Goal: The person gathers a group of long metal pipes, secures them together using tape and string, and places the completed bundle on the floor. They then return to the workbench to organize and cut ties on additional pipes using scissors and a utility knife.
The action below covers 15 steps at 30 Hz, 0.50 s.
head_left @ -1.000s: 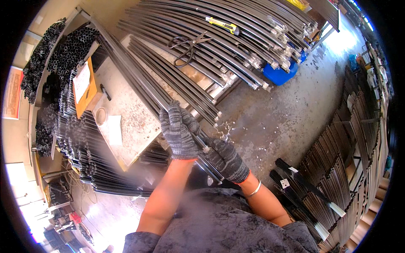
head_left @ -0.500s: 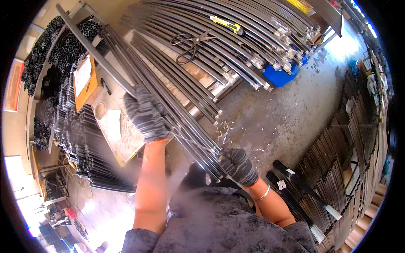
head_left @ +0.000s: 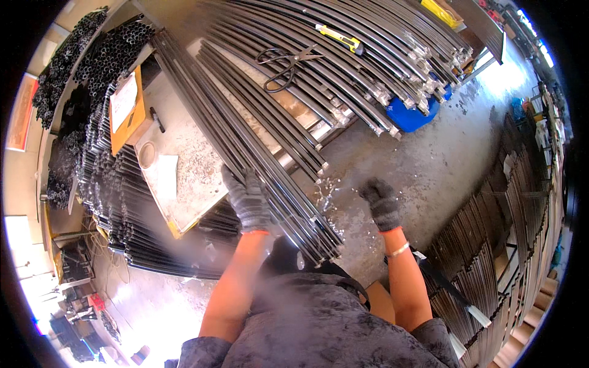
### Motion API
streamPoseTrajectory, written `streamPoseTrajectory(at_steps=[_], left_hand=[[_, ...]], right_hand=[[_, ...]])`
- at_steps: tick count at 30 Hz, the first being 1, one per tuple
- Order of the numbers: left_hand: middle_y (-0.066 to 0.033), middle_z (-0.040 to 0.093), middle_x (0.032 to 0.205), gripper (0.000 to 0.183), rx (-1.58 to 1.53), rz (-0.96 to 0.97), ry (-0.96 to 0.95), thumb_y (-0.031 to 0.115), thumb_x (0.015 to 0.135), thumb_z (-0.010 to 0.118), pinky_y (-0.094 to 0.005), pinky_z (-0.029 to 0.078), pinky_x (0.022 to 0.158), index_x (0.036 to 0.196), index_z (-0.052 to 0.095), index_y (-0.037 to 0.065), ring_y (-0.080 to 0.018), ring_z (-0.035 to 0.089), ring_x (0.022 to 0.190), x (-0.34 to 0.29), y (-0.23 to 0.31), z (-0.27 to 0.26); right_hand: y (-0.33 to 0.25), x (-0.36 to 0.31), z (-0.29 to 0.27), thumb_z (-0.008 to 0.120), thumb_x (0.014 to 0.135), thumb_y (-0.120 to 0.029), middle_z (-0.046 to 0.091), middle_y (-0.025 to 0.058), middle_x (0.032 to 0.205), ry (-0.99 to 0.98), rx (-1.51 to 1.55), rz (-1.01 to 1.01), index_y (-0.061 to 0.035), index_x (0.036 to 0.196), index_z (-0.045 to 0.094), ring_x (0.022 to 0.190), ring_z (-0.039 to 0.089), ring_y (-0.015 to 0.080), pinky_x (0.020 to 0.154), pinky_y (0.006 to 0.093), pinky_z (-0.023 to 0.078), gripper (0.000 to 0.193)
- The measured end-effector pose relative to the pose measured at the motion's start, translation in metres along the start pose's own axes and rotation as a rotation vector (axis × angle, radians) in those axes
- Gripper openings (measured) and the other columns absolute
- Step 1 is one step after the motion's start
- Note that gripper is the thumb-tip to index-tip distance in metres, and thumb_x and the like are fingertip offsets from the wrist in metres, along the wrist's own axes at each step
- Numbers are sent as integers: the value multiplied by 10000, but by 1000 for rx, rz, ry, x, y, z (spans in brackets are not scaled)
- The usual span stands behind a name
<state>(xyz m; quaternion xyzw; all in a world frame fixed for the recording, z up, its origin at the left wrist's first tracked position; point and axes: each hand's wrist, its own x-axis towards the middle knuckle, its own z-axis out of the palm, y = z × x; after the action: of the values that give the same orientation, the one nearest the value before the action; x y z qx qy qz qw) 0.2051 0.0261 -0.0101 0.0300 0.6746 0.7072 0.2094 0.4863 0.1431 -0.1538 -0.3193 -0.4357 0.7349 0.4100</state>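
A bundle of long dark metal tubes [head_left: 245, 141] runs slantwise from the far left toward my body, with some clear wrap near its close end. My left hand [head_left: 248, 199], in a grey striped knit glove, lies along the left side of this bundle with its fingers stretched out and apart. To the right of the tube ends, over the floor, is my right hand [head_left: 381, 205] in a matching glove. It touches no tube, and its fingers are curled in. Whatever its palm may hold is hidden.
Black scissors [head_left: 288, 66] and a yellow cutter knife [head_left: 340, 38] lie on more wrapped tubes. A clipboard [head_left: 127, 110], a marker [head_left: 157, 119] and a tape roll [head_left: 147, 154] are on the left. A blue container [head_left: 412, 116] stands beyond; stacked dark profiles [head_left: 485, 245] line the right.
The separate tube that slanted up from my left hand now lies with the bundle. My left hand has shifted right and nearer. My right hand has left the tube ends, moving right and away.
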Motion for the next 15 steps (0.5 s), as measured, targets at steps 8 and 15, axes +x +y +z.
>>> streamPoseTrajectory(at_steps=[8,15], left_hand=[[-205,391,1347,644,775,487,-58,34,751,649,-373,340,1055,1345,397,42,-347,385,1267,-7,-26,-12],[-157,353,1320,575,627,378,-168,25,767,662,-342,379,1029,1295,433,47,-299,436,1176,2,-18,-3]], right_hand=[[-20,74,112,616,888,-100,650,59,993,-220,-195,515,-27,1253,529,860,633,142,692,273,528,383],[-25,72,125,602,883,-83,656,33,827,-128,-334,280,-21,1042,628,714,632,149,619,281,496,173]])
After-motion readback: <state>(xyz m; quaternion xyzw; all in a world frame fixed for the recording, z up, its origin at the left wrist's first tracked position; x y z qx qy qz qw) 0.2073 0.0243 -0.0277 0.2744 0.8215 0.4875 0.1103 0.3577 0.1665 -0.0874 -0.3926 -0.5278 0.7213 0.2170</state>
